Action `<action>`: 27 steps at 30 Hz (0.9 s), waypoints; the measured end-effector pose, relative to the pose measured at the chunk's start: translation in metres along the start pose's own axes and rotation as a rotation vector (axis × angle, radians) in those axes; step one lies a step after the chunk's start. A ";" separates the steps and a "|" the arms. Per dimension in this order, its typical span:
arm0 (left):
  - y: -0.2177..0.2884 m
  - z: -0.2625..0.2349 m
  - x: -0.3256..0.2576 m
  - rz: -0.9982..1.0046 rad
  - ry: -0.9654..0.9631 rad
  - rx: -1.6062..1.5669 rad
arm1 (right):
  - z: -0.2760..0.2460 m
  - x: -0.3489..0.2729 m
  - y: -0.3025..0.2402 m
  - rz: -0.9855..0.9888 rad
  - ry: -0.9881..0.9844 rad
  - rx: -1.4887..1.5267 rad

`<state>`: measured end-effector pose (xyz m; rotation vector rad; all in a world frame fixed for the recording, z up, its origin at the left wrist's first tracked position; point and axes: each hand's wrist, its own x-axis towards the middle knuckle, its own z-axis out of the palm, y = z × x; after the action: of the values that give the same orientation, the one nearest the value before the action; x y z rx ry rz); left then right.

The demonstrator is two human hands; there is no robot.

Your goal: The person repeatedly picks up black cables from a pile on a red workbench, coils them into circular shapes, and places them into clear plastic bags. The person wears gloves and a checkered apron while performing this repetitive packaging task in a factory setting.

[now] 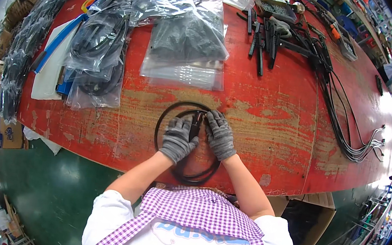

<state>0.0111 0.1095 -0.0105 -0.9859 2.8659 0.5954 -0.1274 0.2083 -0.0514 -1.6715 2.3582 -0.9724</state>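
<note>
A black cable (159,123) lies coiled in loops on the worn red table, close to its near edge. My left hand (179,139), in a grey knit glove, is closed around a black cylindrical piece (196,127) at the middle of the coil. On the coil's right side, my gloved right hand (219,134) bends its fingers at the upper end of that piece and the cable there. What its fingertips pinch is too small and covered to make out.
Clear plastic bags (186,43) lie beyond my hands, bagged cables (97,56) to the left. Several black parts (264,45) sit at the back right near a tray of small pieces (275,9). Long black cables (337,125) hang toward the right. An open carton (318,221) stands below the edge.
</note>
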 end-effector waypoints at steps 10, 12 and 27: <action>-0.036 -0.017 -0.022 -0.110 0.012 -0.035 | 0.010 0.005 -0.022 -0.077 -0.058 0.006; -0.043 -0.013 -0.030 -0.124 0.047 -0.089 | 0.011 0.012 -0.031 -0.112 -0.074 -0.005; -0.054 0.005 -0.041 0.097 0.487 -0.166 | -0.084 0.169 0.154 0.642 0.090 -0.448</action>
<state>0.0759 0.0966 -0.0265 -1.1603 3.3495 0.6933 -0.3556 0.1278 -0.0208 -0.8234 3.0252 -0.4282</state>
